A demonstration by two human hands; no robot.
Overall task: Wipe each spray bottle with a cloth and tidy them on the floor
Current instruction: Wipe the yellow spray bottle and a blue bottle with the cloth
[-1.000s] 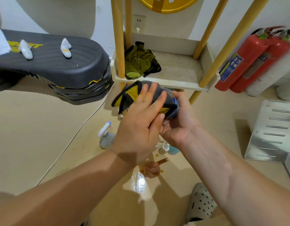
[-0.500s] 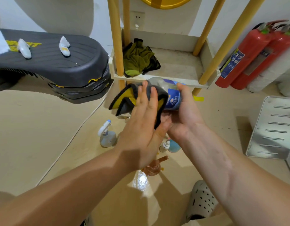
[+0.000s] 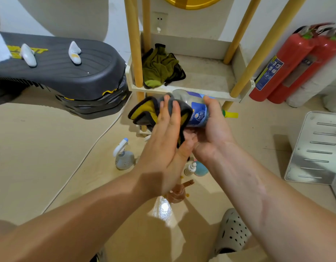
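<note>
The floor (image 3: 50, 157) is used for the tidied group: three other bottles (image 3: 123, 157) are stood there beneath the arms. Above them, in front of the shelf (image 3: 205, 72), the spray bottle (image 3: 198, 112) is held sideways, probably so its wall can be rubbed. It is gripped by the right hand (image 3: 214, 133) with fingers curled round it. The cloth (image 3: 144, 112) is pressed against it by the flat, straight fingers of the left hand (image 3: 163, 148).
</note>
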